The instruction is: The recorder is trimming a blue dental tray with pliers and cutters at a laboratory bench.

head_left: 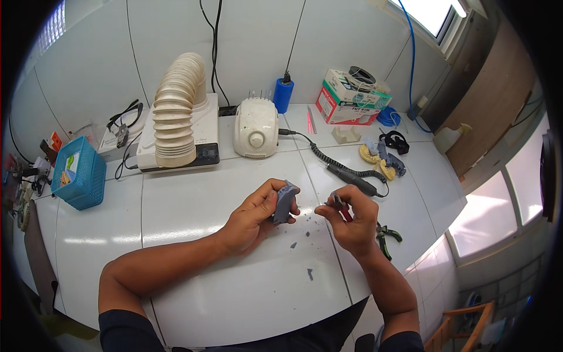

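My left hand point(253, 212) is closed round a blue-grey moulded block point(285, 202) with a rough top edge, held above the white table. To its right, a small tool with a red handle point(345, 212) is gripped in my right hand point(356, 226). Its working end is mostly hidden by my fingers, so its exact kind is unclear. The two hands are apart. Blue-grey chips point(310, 274) and crumbs are scattered on the tabletop between and below them. Green-and-black pliers point(385, 239) lie beside my right wrist.
At the back stand a white machine with a ribbed hose point(175, 111) and a white control box point(256, 129), corded to a black handpiece point(355, 180). Yellow and grey dental models point(369, 155) lie right, near stacked boxes point(352, 108). A blue basket point(88, 182) stands left.
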A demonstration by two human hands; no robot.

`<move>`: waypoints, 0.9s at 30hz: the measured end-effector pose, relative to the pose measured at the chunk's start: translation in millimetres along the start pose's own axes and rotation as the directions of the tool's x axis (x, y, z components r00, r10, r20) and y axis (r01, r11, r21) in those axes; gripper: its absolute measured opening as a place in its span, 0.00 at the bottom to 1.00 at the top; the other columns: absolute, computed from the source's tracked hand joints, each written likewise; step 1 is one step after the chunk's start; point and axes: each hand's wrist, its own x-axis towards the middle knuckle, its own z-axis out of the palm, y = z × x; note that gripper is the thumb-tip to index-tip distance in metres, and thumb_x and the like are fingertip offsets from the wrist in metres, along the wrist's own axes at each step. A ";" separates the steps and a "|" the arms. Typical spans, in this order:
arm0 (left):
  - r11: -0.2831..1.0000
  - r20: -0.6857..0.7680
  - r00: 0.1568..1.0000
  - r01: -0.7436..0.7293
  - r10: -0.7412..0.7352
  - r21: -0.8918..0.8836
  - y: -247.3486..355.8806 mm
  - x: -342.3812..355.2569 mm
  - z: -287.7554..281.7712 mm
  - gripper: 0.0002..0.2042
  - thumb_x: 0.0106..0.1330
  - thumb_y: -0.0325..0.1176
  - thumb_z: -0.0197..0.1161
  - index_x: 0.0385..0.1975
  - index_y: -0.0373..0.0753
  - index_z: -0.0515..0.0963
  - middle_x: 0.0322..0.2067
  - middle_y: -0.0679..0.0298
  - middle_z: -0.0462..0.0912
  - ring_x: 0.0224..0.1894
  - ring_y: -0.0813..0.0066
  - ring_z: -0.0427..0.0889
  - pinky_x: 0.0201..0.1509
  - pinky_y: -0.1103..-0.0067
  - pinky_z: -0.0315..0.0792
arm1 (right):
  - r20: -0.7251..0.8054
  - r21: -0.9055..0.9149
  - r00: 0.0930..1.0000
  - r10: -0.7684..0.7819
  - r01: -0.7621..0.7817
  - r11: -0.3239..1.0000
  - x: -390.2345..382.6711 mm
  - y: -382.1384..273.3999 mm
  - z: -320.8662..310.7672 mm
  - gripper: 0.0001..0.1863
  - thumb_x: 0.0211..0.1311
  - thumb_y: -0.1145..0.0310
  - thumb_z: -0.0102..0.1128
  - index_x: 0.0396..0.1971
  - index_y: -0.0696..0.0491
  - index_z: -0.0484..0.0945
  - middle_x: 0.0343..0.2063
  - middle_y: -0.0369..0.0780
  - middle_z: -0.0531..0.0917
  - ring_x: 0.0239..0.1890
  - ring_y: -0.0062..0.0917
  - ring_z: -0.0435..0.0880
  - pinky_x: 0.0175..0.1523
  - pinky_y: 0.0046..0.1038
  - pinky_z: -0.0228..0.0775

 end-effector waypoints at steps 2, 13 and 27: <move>0.999 -0.042 0.999 -0.006 0.007 0.036 4.6 2.8 -1.9 0.20 0.87 0.49 0.43 0.64 0.43 0.68 0.59 0.61 0.73 0.63 0.70 0.75 0.72 0.64 0.70 | 0.040 0.012 0.998 0.042 -0.043 0.999 2.2 -1.5 -0.3 0.13 0.58 0.74 0.81 0.34 0.59 0.81 0.25 0.40 0.83 0.24 0.22 0.81 0.31 0.25 0.71; 0.647 0.040 0.992 -0.111 0.123 0.754 21.2 17.0 -17.8 0.18 0.89 0.41 0.43 0.56 0.35 0.76 0.50 0.63 0.78 0.55 0.76 0.76 0.63 0.75 0.71 | 0.129 0.026 0.986 0.109 -0.113 0.993 5.9 -0.5 -2.7 0.08 0.62 0.74 0.76 0.37 0.58 0.86 0.21 0.39 0.80 0.23 0.25 0.80 0.30 0.27 0.70; 0.301 0.090 0.955 -0.176 0.281 0.937 17.3 19.8 -13.0 0.15 0.86 0.36 0.49 0.50 0.32 0.80 0.40 0.58 0.77 0.46 0.61 0.74 0.54 0.70 0.69 | 0.317 -0.395 0.948 0.029 0.104 0.913 2.8 1.6 -17.2 0.18 0.55 0.76 0.75 0.47 0.54 0.87 0.31 0.40 0.84 0.43 0.34 0.82 0.52 0.37 0.72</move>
